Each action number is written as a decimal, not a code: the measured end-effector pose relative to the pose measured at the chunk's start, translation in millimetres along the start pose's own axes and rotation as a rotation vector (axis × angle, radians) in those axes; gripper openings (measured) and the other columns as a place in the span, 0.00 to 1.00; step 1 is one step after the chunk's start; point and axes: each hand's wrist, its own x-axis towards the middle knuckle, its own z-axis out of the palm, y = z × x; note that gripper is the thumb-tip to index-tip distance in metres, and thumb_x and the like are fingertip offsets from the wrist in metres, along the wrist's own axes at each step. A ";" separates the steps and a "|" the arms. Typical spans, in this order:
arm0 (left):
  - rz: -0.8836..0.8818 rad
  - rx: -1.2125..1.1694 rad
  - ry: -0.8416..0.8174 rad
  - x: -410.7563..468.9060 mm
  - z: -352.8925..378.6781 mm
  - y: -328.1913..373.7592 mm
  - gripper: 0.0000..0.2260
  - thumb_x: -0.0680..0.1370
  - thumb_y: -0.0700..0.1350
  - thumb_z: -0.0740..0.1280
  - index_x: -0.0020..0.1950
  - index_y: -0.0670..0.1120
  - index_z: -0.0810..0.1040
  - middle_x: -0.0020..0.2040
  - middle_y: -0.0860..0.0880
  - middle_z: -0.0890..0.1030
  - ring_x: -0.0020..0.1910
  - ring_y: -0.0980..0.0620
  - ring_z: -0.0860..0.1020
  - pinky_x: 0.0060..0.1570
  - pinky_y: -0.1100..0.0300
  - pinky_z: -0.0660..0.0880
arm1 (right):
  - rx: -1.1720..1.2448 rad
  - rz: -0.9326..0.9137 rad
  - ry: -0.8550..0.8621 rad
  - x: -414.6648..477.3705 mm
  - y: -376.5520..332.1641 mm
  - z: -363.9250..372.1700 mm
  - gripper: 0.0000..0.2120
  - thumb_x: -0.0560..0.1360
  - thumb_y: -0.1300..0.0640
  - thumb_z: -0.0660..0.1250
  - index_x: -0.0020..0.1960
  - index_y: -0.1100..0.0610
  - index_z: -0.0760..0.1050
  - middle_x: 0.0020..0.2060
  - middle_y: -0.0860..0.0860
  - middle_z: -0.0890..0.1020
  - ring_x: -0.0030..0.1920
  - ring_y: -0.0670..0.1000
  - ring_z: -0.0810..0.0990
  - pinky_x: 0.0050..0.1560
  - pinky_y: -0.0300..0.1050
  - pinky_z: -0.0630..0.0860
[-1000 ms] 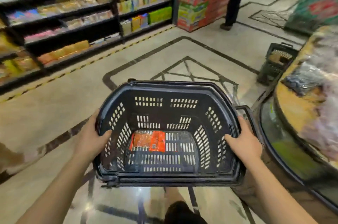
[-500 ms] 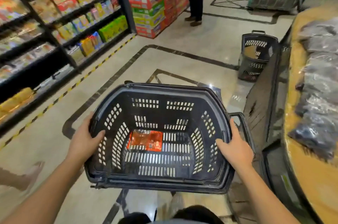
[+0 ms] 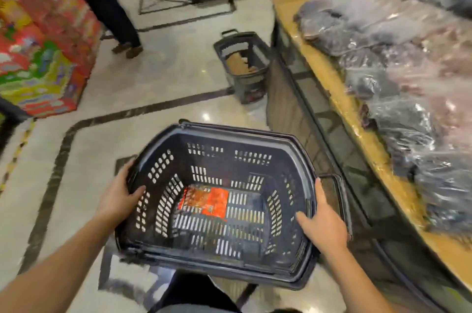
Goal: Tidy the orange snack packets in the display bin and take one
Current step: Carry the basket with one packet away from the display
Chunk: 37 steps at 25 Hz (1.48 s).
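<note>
Head view: the left hand (image 3: 116, 200) grips the basket's (image 3: 224, 159) left rim and the right hand (image 3: 324, 225) grips its right rim, thumbs inside. An orange packet (image 3: 207, 200) lies flat on the basket floor, between the hands. Beyond the right hand a counter (image 3: 332, 87) holds dark bagged goods, and a second basket (image 3: 242, 67) stands on the floor ahead.

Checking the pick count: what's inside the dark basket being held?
An orange snack packet, possibly two side by side, lies flat on the shopping basket floor, left of centre. Nothing else shows; anything under it is covered.
</note>
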 end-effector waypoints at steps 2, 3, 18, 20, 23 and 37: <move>0.152 0.065 -0.146 99.4 12.1 7.2 0.38 0.75 0.45 0.76 0.80 0.54 0.59 0.71 0.41 0.75 0.67 0.38 0.75 0.66 0.41 0.72 | 0.080 0.161 0.052 14.9 -21.2 30.4 0.50 0.78 0.43 0.69 0.80 0.39 0.32 0.30 0.51 0.77 0.26 0.51 0.74 0.24 0.42 0.63; 0.189 0.081 -0.216 141.1 16.8 19.0 0.38 0.75 0.44 0.75 0.80 0.53 0.59 0.72 0.41 0.74 0.67 0.37 0.75 0.66 0.41 0.72 | 0.136 0.247 0.074 14.8 -32.2 43.1 0.50 0.78 0.44 0.69 0.80 0.38 0.31 0.29 0.51 0.77 0.25 0.51 0.73 0.23 0.41 0.62; 0.865 0.268 -1.036 346.5 259.9 123.2 0.41 0.74 0.45 0.75 0.79 0.59 0.55 0.70 0.57 0.72 0.68 0.62 0.72 0.69 0.65 0.69 | 0.552 0.934 0.520 10.6 -9.9 236.7 0.52 0.74 0.53 0.73 0.80 0.33 0.37 0.60 0.56 0.83 0.51 0.61 0.85 0.48 0.57 0.82; 0.912 0.281 -1.076 354.0 312.1 104.4 0.44 0.73 0.51 0.73 0.83 0.55 0.51 0.74 0.52 0.71 0.72 0.53 0.71 0.71 0.49 0.71 | 0.530 0.975 0.544 27.3 14.0 281.9 0.53 0.74 0.53 0.73 0.80 0.33 0.36 0.58 0.57 0.84 0.51 0.62 0.84 0.48 0.57 0.82; 0.961 0.251 -1.091 363.7 383.5 83.2 0.44 0.73 0.52 0.77 0.81 0.61 0.53 0.73 0.67 0.68 0.70 0.57 0.72 0.67 0.48 0.73 | 0.534 1.018 0.590 52.5 50.8 341.5 0.54 0.73 0.54 0.74 0.79 0.31 0.37 0.61 0.58 0.82 0.56 0.63 0.83 0.53 0.61 0.80; 0.985 0.097 -1.081 329.9 438.0 101.3 0.44 0.75 0.33 0.73 0.59 0.84 0.62 0.54 0.80 0.74 0.55 0.79 0.72 0.54 0.76 0.68 | 0.538 1.029 0.798 79.9 80.1 388.3 0.46 0.76 0.51 0.72 0.81 0.35 0.45 0.65 0.50 0.80 0.61 0.56 0.80 0.48 0.50 0.74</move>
